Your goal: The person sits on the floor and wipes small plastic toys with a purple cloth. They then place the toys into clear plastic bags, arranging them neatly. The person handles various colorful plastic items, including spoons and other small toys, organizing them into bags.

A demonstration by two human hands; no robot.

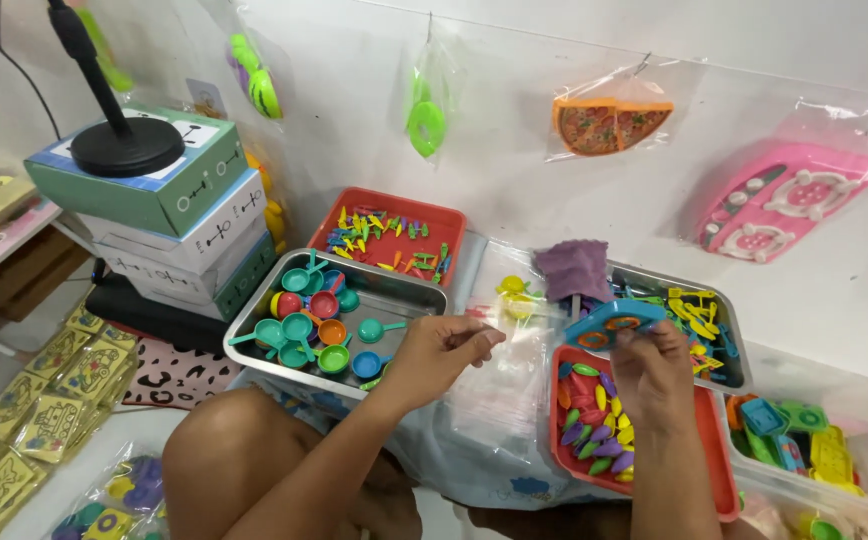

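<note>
1. Head view: the left hand (444,350) is closed in a pinch, fingertips gripping the edge of a clear plastic bag (499,375) that hangs in front of the person's body, between the two hands.
2. The right hand (654,375) is closed around a blue toy stove (612,323) with orange burner rings, holding it at the mouth of the bag, just above a red tray (719,470).
3. That red tray holds small toy vegetables (594,425) in purple, yellow and green, directly beneath the right wrist.
4. Left of the hands, a metal tray (254,325) carries toy pans (319,325) in teal, red, orange and green.
5. Behind it, a second red tray (424,215) holds a scatter of small coloured utensils (379,235).
6. Behind the stove, another metal tray (729,340) holds yellow and green pieces, with a purple cloth (574,268) at its left end.
7. At far left, stacked boxes (169,215) carry a black round stand base (127,148).
8. On the wall hang bagged toys: a pizza (609,122) and a pink stove top (784,200).
</note>
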